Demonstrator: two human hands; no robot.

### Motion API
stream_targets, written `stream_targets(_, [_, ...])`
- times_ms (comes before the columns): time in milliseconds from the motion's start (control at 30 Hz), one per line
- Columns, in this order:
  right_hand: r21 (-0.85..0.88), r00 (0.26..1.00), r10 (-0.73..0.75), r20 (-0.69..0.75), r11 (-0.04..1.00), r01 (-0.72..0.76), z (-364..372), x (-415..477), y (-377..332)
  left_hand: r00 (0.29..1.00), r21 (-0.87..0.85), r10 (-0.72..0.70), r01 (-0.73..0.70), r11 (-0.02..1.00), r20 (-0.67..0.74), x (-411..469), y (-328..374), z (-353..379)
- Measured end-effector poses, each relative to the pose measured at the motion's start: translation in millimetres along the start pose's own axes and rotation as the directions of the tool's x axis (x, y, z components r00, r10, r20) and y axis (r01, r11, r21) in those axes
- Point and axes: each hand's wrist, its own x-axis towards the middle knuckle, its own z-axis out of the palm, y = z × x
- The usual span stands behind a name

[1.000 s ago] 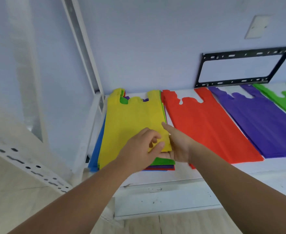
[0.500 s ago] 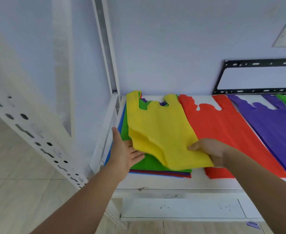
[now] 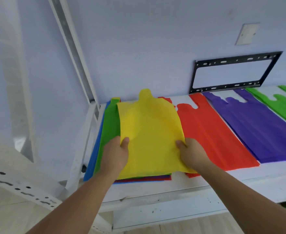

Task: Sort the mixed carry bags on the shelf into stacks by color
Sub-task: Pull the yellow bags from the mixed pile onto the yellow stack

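My left hand (image 3: 115,154) and right hand (image 3: 193,154) pinched the yellow bag (image 3: 150,132) at its sides; it ran lengthwise away from me, above the mixed pile (image 3: 108,129).

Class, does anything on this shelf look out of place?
The mixed pile at left: blue, green and red edges stick out unevenly under the yellow bag held by the left hand and right hand. The red bag, purple bag and green bag lie flat.

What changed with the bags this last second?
The left hand moved from the yellow bag's right corner to its left edge and gripped it; with the right hand it lifted the bag off the mixed pile. The red bag and purple bag stayed put.
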Motion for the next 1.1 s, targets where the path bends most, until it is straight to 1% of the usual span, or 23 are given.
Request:
stream_targets(133, [0.112, 0.988, 0.031, -0.152, 0.994, -0.013, -49.8, -7.1, 28.1, 0.983, -0.029, 0.178, -0.179, 0.983, -0.033, 1.9, 62.2, 25.6])
stream_targets(233, [0.138, 0.964, 0.086, -0.252, 0.989, -0.052, -98.5, -18.7, 63.2, 0.96, -0.101, 0.279, -0.28, 0.955, -0.017, -7.1, 113.5, 61.3])
stream_targets(300, [0.159, 0.94, 0.117, -0.321, 0.985, -0.068, -134.3, -27.3, 91.3, 0.94, -0.166, 0.341, -0.334, 0.928, 0.013, -17.1, 147.6, 90.1])
stream_targets(367, [0.185, 0.914, 0.159, -0.375, 0.978, -0.094, -170.8, -37.1, 122.8, 0.919, -0.192, 0.392, -0.379, 0.905, 0.033, -28.6, 182.2, 121.2])
stream_targets(533, [0.23, 0.861, 0.222, -0.458, 0.965, -0.127, -261.1, -65.0, 200.5, 0.86, -0.268, 0.506, -0.472, 0.84, 0.071, -67.3, 276.6, 196.2])
stream_targets(667, [0.287, 0.816, 0.287, -0.501, 0.945, -0.156, -327.6, -85.2, 261.4, 0.816, -0.34, 0.567, -0.505, 0.794, 0.114, -102.0, 345.7, 257.5])
stream_targets(833, [0.279, 0.77, 0.341, -0.539, 0.935, -0.219, -386.3, -103.5, 330.1, 0.796, -0.375, 0.581, -0.493, 0.785, 0.171, -144.9, 407.7, 320.8])
stream_targets(967, [0.268, 0.758, 0.376, -0.533, 0.925, -0.27, -423.6, -94.5, 363.3, 0.783, -0.369, 0.59, -0.498, 0.785, 0.199, -152.9, 447.2, 357.3])
stream_targets(1100, [0.252, 0.762, 0.374, -0.528, 0.927, -0.28, -456.5, -56.6, 392.6, 0.786, -0.373, 0.583, -0.488, 0.789, 0.205, -139.9, 483.5, 392.8])
